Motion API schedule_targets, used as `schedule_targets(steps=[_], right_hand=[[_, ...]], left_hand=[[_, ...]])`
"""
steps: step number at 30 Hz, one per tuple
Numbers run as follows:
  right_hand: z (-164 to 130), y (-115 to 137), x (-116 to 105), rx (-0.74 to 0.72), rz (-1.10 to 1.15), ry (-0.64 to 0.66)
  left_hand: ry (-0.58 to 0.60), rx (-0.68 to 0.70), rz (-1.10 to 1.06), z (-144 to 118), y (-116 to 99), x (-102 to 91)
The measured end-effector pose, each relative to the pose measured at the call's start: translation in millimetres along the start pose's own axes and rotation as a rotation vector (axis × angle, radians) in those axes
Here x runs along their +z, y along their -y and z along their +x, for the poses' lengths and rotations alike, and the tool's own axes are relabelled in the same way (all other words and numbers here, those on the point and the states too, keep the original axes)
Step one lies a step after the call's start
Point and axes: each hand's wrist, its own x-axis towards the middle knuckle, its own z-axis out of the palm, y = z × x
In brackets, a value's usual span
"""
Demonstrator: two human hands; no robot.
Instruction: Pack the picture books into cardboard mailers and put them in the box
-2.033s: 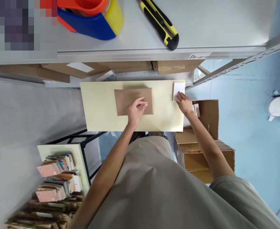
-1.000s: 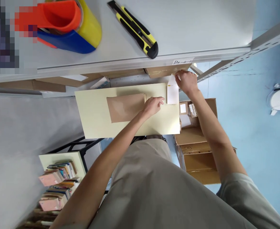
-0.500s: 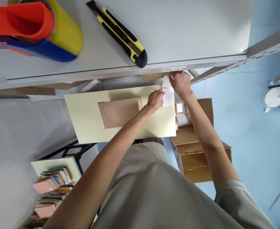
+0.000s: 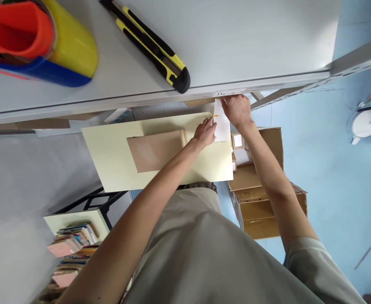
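A white sheet of paper (image 4: 222, 126) with a small yellow mark lies at the right end of a pale yellow tabletop (image 4: 109, 160). My left hand (image 4: 205, 131) rests at the sheet's left edge, fingers stretched out. At the sheet's upper right corner, just under the shelf edge, my right hand (image 4: 238, 112) is closed with its fingers curled; what they hold is hidden. Left of my left hand lies a flat brown cardboard piece or box (image 4: 155, 151).
Above the tabletop runs a grey shelf (image 4: 251, 38) carrying a yellow-black utility knife (image 4: 150, 44) and a yellow, blue and red container (image 4: 74, 46). Open cardboard boxes (image 4: 261, 215) stand at the right. Stacked books (image 4: 74, 238) sit lower left. A metal upright (image 4: 359, 57) rises at the right.
My left hand's fingers have straightened slightly at the sheet's edge. My right hand stays almost in place. The view has shifted slightly, moving the knife and container leftward.
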Motion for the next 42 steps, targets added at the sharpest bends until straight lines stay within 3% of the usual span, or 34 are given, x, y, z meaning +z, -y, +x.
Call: schedule_targets(steps=[12, 24, 34, 39, 42], right_hand=[[-0.8, 1.5, -5.6, -0.008, 0.011, 0.014], [-1.6, 11.3, -15.4, 0.062, 0.096, 0.055], [-13.2, -16.0, 1.0, 0.273, 0.194, -0.077], [-40.5, -30.3, -16.9, 0.370, 0.278, -0.268], [-71.6, -21.9, -33.9, 0.390, 0.360, -0.386]], left_hand=[[-0.033, -0.026, -0.002, 6.6, -10.3, -0.9], [0.090, -0.117, 0.077, 3.5, -39.1, -10.2], [0.166, -0.167, 0.029, 5.8, -37.7, -9.3], [0.177, -0.158, 0.011, 8.7, -34.9, -10.4], [0.141, -0.167, -0.004, 7.7, -38.7, -15.6]])
